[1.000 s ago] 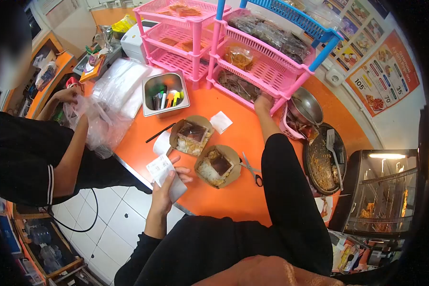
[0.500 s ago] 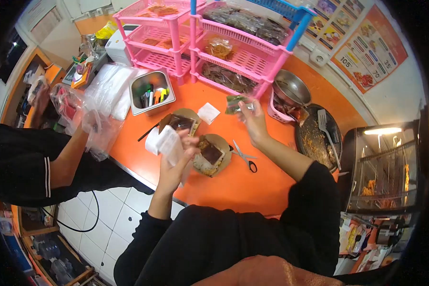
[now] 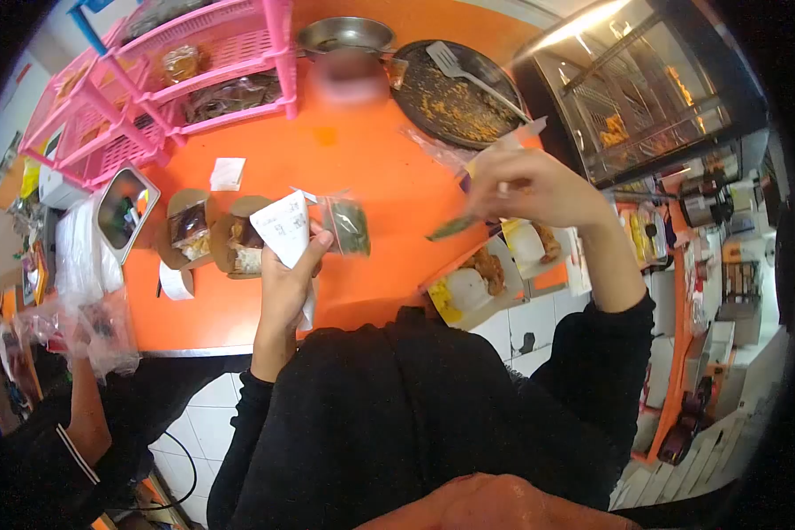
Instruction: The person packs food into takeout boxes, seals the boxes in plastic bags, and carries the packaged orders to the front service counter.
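My left hand [image 3: 287, 283] is closed on a paper receipt [image 3: 278, 225] with writing on it. A small clear plastic packet of something green [image 3: 352, 228] sticks out past its thumb, held by the same hand. Over to the right, my right hand [image 3: 539, 187], slightly blurred, pinches another green packet [image 3: 450, 228]. Below that hand lie two open food boxes with fried pieces: a nearer box [image 3: 473, 291] and a farther box [image 3: 539, 246]. Left of my left hand stand two brown boxes, one with dark sauce [image 3: 188, 228] and one with rice [image 3: 238, 243], partly hidden by the receipt.
A black pan [image 3: 459, 97] with a spatula [image 3: 468, 71] and a metal bowl [image 3: 344, 35] sit at the back. Pink racks [image 3: 230, 53] rise at left, near a metal container [image 3: 125, 212]. A lit display cabinet [image 3: 636, 88] stands right. Another person's arm [image 3: 87, 397] handles plastic bags.
My view has turned right, bringing the fried-food boxes into sight. My right hand has moved right over them with a green packet. A green packet now shows in my left hand beside the receipt.
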A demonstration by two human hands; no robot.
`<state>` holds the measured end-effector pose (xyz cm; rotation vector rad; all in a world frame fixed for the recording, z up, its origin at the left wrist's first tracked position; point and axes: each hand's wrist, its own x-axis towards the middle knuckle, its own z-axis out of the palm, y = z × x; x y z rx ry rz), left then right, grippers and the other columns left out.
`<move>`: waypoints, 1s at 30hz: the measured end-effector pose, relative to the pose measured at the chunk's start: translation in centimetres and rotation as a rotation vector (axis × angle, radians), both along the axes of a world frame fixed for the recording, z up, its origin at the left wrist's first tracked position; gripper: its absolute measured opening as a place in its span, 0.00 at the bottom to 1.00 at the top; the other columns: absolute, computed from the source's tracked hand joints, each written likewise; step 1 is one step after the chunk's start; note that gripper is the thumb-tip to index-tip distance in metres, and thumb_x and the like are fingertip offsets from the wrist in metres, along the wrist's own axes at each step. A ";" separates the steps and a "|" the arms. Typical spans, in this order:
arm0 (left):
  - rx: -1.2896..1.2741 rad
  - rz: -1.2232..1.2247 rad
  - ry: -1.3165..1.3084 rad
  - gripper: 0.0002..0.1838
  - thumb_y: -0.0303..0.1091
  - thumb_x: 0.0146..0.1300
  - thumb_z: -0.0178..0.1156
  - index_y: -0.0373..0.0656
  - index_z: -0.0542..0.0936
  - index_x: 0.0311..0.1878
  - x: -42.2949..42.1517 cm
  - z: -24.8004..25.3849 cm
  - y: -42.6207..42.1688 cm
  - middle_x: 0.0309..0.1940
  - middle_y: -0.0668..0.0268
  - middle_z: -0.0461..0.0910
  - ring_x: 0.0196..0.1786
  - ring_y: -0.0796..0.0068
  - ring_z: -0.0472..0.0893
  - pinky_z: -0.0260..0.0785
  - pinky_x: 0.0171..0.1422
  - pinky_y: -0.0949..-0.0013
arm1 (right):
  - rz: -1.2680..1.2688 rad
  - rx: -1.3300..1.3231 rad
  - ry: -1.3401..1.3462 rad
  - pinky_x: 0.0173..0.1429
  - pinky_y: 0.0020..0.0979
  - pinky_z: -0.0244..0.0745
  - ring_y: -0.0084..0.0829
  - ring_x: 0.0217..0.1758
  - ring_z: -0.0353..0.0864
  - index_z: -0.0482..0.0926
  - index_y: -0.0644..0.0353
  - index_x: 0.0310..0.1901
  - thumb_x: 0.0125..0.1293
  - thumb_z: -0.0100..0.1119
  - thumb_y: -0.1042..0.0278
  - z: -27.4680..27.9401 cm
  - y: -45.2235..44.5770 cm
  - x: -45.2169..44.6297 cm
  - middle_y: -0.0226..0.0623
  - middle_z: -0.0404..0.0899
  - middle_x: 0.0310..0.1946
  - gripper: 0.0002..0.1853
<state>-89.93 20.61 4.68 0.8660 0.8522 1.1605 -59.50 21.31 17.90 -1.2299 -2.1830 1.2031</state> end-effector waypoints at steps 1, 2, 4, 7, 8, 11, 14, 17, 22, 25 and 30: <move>-0.045 -0.016 -0.020 0.09 0.25 0.59 0.66 0.41 0.76 0.39 0.2 -0.4 -0.1 0.29 0.73 0.74 0.26 0.87 0.70 0.61 0.30 0.81 | 0.026 0.034 -0.062 0.39 0.28 0.73 0.27 0.36 0.80 0.85 0.60 0.35 0.56 0.68 0.72 1.2 -1.6 1.4 0.32 0.81 0.32 0.05; -0.070 -0.024 -0.014 0.09 0.25 0.58 0.66 0.42 0.76 0.39 0.5 -0.6 -0.1 0.28 0.73 0.74 0.26 0.87 0.69 0.60 0.29 0.81 | 0.055 0.069 -0.125 0.39 0.27 0.73 0.28 0.35 0.80 0.85 0.60 0.35 0.56 0.67 0.72 1.8 -2.9 2.3 0.32 0.82 0.31 0.05; -0.121 -0.035 -0.005 0.09 0.25 0.58 0.66 0.42 0.75 0.39 1.0 -0.7 -0.1 0.28 0.74 0.73 0.25 0.88 0.67 0.57 0.28 0.82 | -0.013 -0.012 -0.186 0.39 0.28 0.73 0.30 0.34 0.81 0.85 0.60 0.34 0.55 0.67 0.72 1.6 -5.4 2.7 0.32 0.81 0.29 0.04; -0.090 -0.056 -0.020 0.11 0.25 0.57 0.67 0.42 0.75 0.40 1.9 -1.1 -0.5 0.28 0.73 0.74 0.25 0.88 0.67 0.57 0.27 0.81 | -0.092 0.110 -0.310 0.39 0.31 0.74 0.33 0.36 0.82 0.85 0.57 0.37 0.53 0.68 0.73 -4.5 -7.5 3.3 0.33 0.81 0.32 0.08; -0.135 -0.101 -0.003 0.14 0.24 0.56 0.68 0.40 0.75 0.43 1.8 -1.1 -0.6 0.30 0.73 0.75 0.28 0.87 0.70 0.62 0.31 0.80 | -0.146 0.194 -0.359 0.39 0.32 0.75 0.34 0.36 0.82 0.84 0.57 0.39 0.53 0.68 0.72 -8.5 -8.3 3.4 0.33 0.81 0.33 0.10; -0.045 -0.063 -0.071 0.19 0.24 0.55 0.69 0.37 0.75 0.48 3.6 -0.3 -1.3 0.35 0.72 0.77 0.35 0.83 0.75 0.69 0.40 0.77 | -0.211 0.398 -0.404 0.38 0.32 0.75 0.33 0.38 0.82 0.82 0.57 0.45 0.53 0.69 0.70 -11.3 -9.5 3.0 0.32 0.81 0.35 0.16; 0.010 -0.234 0.256 0.24 0.25 0.54 0.70 0.37 0.74 0.54 3.8 -0.2 -1.4 0.43 0.67 0.80 0.45 0.80 0.78 0.71 0.51 0.73 | -0.391 0.250 -0.179 0.40 0.31 0.76 0.31 0.38 0.83 0.80 0.57 0.49 0.55 0.69 0.69 -9.6 -10.0 0.9 0.34 0.81 0.37 0.19; 0.151 -0.434 0.216 0.23 0.28 0.53 0.71 0.37 0.76 0.52 5.2 -0.1 -2.6 0.44 0.66 0.81 0.48 0.78 0.80 0.72 0.51 0.72 | -0.468 0.059 -0.015 0.42 0.28 0.76 0.29 0.38 0.82 0.80 0.59 0.49 0.57 0.68 0.68 -8.3 -10.6 -2.5 0.34 0.82 0.36 0.17; 0.281 -0.463 0.299 0.23 0.26 0.56 0.69 0.36 0.74 0.54 3.5 -0.3 -2.4 0.50 0.62 0.81 0.50 0.75 0.80 0.74 0.52 0.71 | -0.523 0.267 0.081 0.31 0.20 0.67 0.16 0.29 0.74 0.84 0.61 0.41 0.51 0.60 0.84 -6.8 -10.8 0.9 0.29 0.80 0.32 0.14; 0.219 -0.273 0.188 0.22 0.24 0.58 0.66 0.35 0.73 0.56 0.7 -0.2 -2.5 0.53 0.59 0.80 0.51 0.71 0.81 0.75 0.52 0.67 | -0.620 0.237 -0.232 0.35 0.24 0.71 0.22 0.31 0.78 0.84 0.59 0.41 0.53 0.62 0.82 -3.8 -12.4 6.6 0.33 0.82 0.34 0.13; 0.119 -0.200 0.141 0.22 0.22 0.60 0.62 0.35 0.70 0.59 -3.3 -1.8 -3.8 0.54 0.56 0.79 0.51 0.67 0.81 0.75 0.53 0.67 | -0.780 0.363 -0.627 0.37 0.30 0.73 0.31 0.29 0.77 0.85 0.57 0.39 0.52 0.65 0.78 -8.7 -10.7 12.7 0.38 0.81 0.33 0.11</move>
